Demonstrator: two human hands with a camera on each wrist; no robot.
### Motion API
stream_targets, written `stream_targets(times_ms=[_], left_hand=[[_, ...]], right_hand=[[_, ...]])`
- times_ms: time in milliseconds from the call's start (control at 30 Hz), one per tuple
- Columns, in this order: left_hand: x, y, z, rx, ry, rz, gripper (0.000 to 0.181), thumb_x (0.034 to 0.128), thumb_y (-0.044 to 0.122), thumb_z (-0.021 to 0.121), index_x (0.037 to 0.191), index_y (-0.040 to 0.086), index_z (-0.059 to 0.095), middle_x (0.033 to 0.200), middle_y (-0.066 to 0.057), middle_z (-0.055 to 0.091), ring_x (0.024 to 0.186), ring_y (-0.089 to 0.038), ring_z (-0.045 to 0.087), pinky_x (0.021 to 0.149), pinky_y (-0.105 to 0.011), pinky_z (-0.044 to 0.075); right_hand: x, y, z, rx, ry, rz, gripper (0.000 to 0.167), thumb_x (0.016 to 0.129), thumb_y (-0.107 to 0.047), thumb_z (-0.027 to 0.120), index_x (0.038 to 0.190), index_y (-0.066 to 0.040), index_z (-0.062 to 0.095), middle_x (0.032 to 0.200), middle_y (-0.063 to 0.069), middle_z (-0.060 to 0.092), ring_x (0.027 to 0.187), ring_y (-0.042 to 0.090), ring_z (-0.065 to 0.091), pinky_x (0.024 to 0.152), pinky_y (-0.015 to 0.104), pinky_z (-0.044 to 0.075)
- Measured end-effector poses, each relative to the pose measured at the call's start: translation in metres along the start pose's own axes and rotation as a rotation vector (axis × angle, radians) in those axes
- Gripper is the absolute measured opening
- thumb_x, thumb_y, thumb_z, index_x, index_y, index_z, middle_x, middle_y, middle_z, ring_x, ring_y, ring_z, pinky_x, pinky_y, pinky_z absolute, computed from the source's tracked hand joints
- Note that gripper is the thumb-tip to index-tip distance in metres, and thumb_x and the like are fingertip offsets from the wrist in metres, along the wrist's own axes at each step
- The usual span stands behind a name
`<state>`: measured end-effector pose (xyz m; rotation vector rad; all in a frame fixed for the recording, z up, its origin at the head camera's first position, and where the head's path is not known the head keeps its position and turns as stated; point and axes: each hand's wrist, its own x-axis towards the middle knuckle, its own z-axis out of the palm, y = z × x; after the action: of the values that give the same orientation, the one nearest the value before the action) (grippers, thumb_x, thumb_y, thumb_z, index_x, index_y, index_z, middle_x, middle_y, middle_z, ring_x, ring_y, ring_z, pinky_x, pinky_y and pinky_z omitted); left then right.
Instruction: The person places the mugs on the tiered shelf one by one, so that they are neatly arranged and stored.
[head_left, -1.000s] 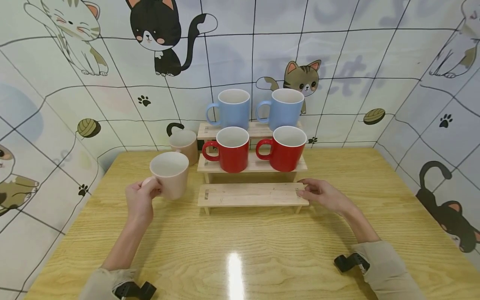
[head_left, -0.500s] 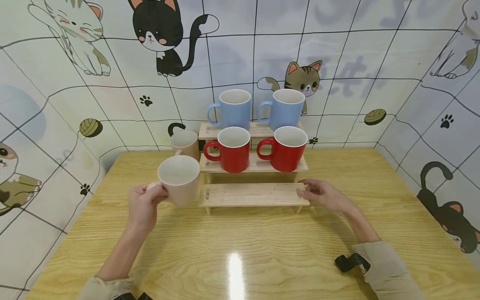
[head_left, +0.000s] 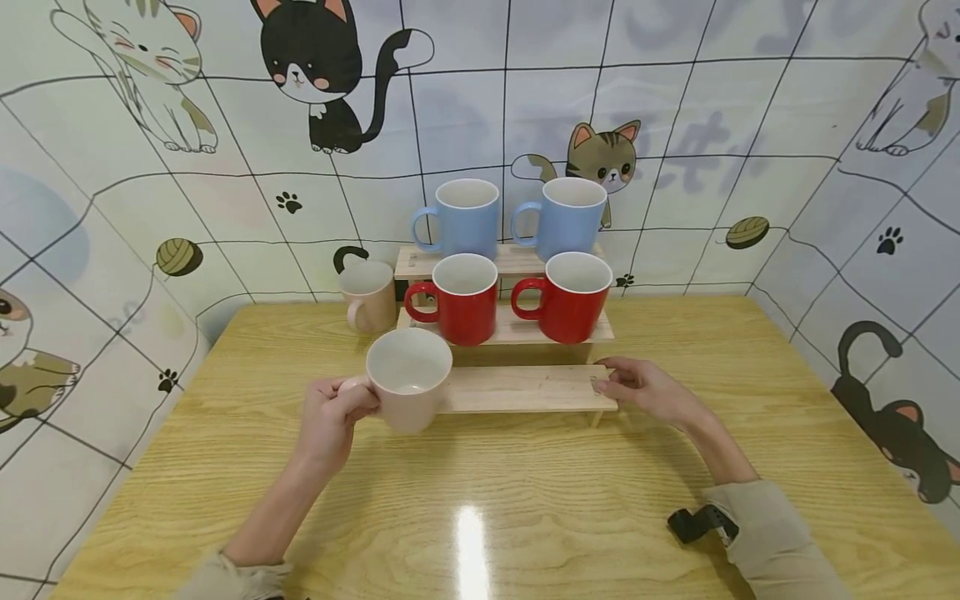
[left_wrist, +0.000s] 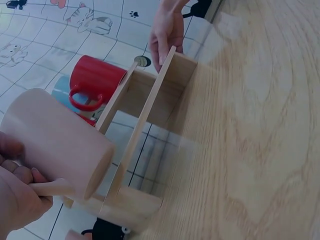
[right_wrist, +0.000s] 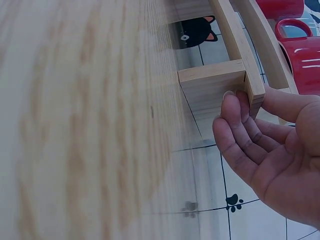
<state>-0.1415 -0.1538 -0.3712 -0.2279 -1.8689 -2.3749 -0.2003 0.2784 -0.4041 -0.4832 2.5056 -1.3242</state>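
My left hand grips the handle of a pale pink mug, held upright over the left end of the lowest board of a three-step wooden rack. In the left wrist view, the mug is off the board, its underside showing. My right hand pinches the right end of that lowest board; in the right wrist view, the thumb lies on top and fingers curl beneath. Two red mugs stand on the middle step, two light blue mugs on the top one.
A second pale pink mug stands on the wooden table, left of the rack near the back wall. A cat-patterned tile-print backdrop encloses the back and sides.
My left hand has carried the pink mug rightward and slightly nearer, from beside the rack to over its lowest board's left end. The right hand and rack have stayed put.
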Motion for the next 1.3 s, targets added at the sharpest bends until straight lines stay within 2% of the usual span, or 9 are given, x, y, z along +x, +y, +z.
stream_targets(times_ms=[267,333,533,633,767,900,1000,1133,1300], left_hand=[[0.001,-0.008,0.019,0.011,-0.054,-0.012,0.027,0.0725,-0.014,0.051,0.052,-0.003,0.038,0.055,0.006,0.047,0.068,-0.010,0.054,0.068,-0.026,0.052],[0.002,-0.011,0.023,0.014,-0.071,-0.010,0.026,0.0726,-0.014,0.052,0.054,-0.008,0.034,0.056,0.006,0.048,0.069,-0.010,0.053,0.069,-0.027,0.052],[0.005,-0.019,0.035,-0.005,-0.122,-0.021,0.028,0.0739,-0.011,0.052,0.055,-0.013,0.030,0.057,0.007,0.052,0.067,-0.009,0.051,0.067,-0.027,0.050],[0.007,-0.023,0.042,-0.009,-0.144,-0.032,0.028,0.0749,-0.009,0.052,0.055,-0.013,0.032,0.056,0.008,0.049,0.066,-0.009,0.048,0.066,-0.027,0.047],[0.010,-0.029,0.050,-0.009,-0.167,-0.043,0.029,0.0740,-0.008,0.052,0.056,-0.010,0.030,0.054,0.007,0.034,0.063,-0.010,0.042,0.063,-0.028,0.042],[0.013,-0.034,0.060,-0.029,-0.190,-0.056,0.029,0.0733,-0.006,0.052,0.057,-0.011,0.028,0.054,0.006,0.032,0.063,-0.011,0.043,0.064,-0.029,0.043],[0.016,-0.038,0.067,-0.034,-0.209,-0.059,0.025,0.0732,-0.006,0.051,0.057,-0.010,0.033,0.055,0.006,0.041,0.066,-0.012,0.047,0.066,-0.029,0.045],[0.019,-0.043,0.077,-0.034,-0.228,-0.075,0.021,0.0739,-0.004,0.052,0.055,0.001,0.044,0.058,0.006,0.049,0.069,-0.013,0.051,0.068,-0.029,0.047],[0.022,-0.049,0.089,-0.037,-0.219,-0.101,0.021,0.0750,-0.002,0.053,0.057,0.008,0.056,0.062,0.006,0.059,0.070,-0.013,0.054,0.070,-0.030,0.049]], right_hand=[[0.001,0.001,0.000,0.002,-0.002,0.001,0.057,0.100,-0.017,0.064,0.140,0.016,0.042,0.093,0.010,0.061,0.082,0.021,0.059,0.072,0.029,0.049],[0.001,0.001,0.000,0.005,-0.004,0.002,0.056,0.099,-0.017,0.064,0.139,0.016,0.042,0.092,0.010,0.061,0.081,0.021,0.059,0.072,0.028,0.049],[0.002,0.001,0.000,0.005,-0.006,0.003,0.057,0.100,-0.017,0.064,0.140,0.016,0.041,0.093,0.010,0.061,0.083,0.021,0.059,0.073,0.028,0.049],[0.001,0.001,0.000,0.002,-0.007,0.005,0.058,0.100,-0.018,0.063,0.140,0.017,0.040,0.094,0.010,0.061,0.084,0.022,0.059,0.073,0.029,0.050],[0.001,0.001,0.000,0.007,-0.009,0.009,0.059,0.100,-0.019,0.063,0.141,0.017,0.039,0.095,0.011,0.061,0.085,0.022,0.059,0.073,0.029,0.050],[0.000,0.001,0.000,0.014,-0.008,0.012,0.060,0.100,-0.019,0.063,0.141,0.017,0.039,0.096,0.011,0.062,0.085,0.022,0.059,0.073,0.030,0.050],[0.000,0.001,0.000,0.011,-0.004,0.012,0.059,0.100,-0.019,0.063,0.141,0.017,0.039,0.096,0.011,0.062,0.085,0.022,0.059,0.073,0.030,0.050],[0.000,0.001,0.000,0.004,-0.001,0.014,0.059,0.100,-0.019,0.063,0.141,0.017,0.040,0.097,0.011,0.062,0.085,0.022,0.059,0.073,0.030,0.051],[0.001,0.001,0.000,-0.001,0.001,0.017,0.058,0.100,-0.019,0.063,0.140,0.017,0.040,0.097,0.012,0.061,0.085,0.022,0.059,0.073,0.031,0.051]])
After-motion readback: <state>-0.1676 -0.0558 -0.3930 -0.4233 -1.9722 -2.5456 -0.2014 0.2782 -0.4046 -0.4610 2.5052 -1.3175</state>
